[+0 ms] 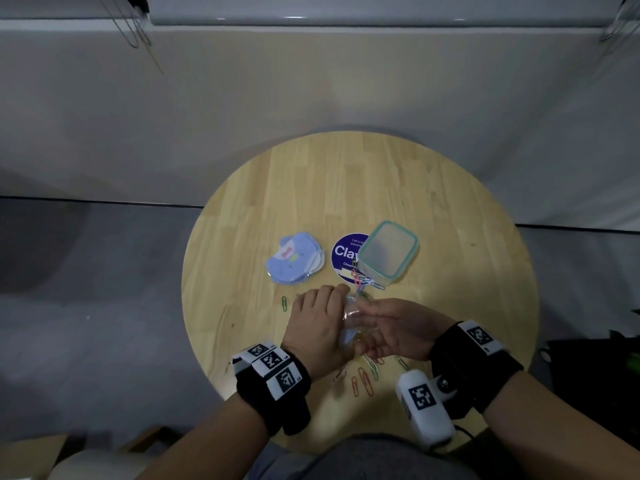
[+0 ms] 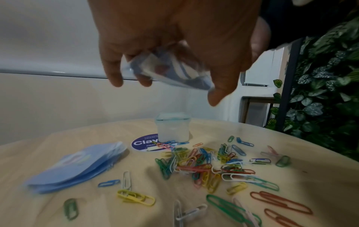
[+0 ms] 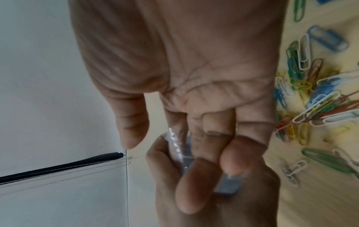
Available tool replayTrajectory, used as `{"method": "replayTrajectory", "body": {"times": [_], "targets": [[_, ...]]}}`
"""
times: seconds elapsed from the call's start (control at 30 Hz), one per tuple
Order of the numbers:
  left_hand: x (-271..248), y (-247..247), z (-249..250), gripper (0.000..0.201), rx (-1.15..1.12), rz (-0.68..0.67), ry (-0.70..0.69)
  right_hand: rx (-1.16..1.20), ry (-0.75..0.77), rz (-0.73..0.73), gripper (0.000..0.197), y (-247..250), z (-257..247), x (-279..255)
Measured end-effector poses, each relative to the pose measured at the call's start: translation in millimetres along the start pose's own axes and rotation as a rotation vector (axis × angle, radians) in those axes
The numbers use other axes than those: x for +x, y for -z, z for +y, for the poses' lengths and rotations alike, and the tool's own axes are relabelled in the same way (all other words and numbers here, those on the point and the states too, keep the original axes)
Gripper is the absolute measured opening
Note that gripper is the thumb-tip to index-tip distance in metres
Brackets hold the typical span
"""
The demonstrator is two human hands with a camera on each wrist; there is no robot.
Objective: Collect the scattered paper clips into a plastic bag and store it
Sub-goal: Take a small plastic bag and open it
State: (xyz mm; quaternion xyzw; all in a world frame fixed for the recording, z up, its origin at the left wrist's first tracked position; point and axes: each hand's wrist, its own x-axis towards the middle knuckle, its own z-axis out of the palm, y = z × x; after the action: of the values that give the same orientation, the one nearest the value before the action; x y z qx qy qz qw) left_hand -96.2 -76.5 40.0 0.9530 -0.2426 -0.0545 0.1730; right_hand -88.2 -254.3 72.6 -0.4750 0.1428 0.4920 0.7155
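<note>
**Holding a small plastic bag over scattered paper clips**

Meeting above the near part of a round wooden table (image 1: 450, 209), both hands grip one small clear plastic bag (image 2: 170, 72). The left hand (image 1: 317, 323) has its fingers curled over the bag from the left. The right hand (image 1: 398, 329) comes in from the right, its fingers pinching the bag's edge, touching the left hand's fingers (image 3: 196, 184). The bag is off the table, crumpled between the two hands.

Coloured paper clips (image 2: 204, 165) lie loose on the wood below the hands, in a heap with strays around it. Behind them stands a clear lidded container (image 1: 388, 252) with a teal rim, partly over a round purple sticker (image 1: 343, 252). To the left lies a stack of pale blue shaped cards (image 1: 294, 258).
</note>
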Motion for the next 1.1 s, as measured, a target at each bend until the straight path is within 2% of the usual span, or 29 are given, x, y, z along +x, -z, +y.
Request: {"method": "replayTrajectory", "body": {"times": [0.07,0.3,0.4,0.5,0.67,0.77,0.9,0.97,1.1], "targets": [[2,3,3,0.075,-0.029,0.020,-0.011,-0.002,0.011,-0.026,0.059,0,0,0],[4,3,6,0.070,-0.010,0.089,-0.130,-0.126,-0.012,-0.079,0.045,-4,-1,0],[3,5,10,0.075,0.022,0.054,-0.120,-0.231,-0.006,-0.005,0.042,-9,0,4],[4,8,18,0.075,0.037,0.024,-0.114,-0.178,-0.016,-0.036,0.038,-9,2,4],[9,8,17,0.071,0.035,0.029,-0.154,-0.218,-0.094,-0.135,0.068,-9,7,3],[8,3,14,0.076,0.056,0.021,-0.185,-0.185,-0.110,-0.171,0.076,-7,8,0],[8,1,13,0.052,0.042,0.025,-0.243,-0.132,-0.112,-0.166,0.113,-3,11,-2],[9,4,14,0.047,0.051,0.028,-0.259,-0.105,-0.096,-0.154,0.109,-2,12,-4],[7,1,11,0.055,-0.003,0.071,-0.276,-0.114,-0.084,-0.175,0.087,2,13,-1]]}}
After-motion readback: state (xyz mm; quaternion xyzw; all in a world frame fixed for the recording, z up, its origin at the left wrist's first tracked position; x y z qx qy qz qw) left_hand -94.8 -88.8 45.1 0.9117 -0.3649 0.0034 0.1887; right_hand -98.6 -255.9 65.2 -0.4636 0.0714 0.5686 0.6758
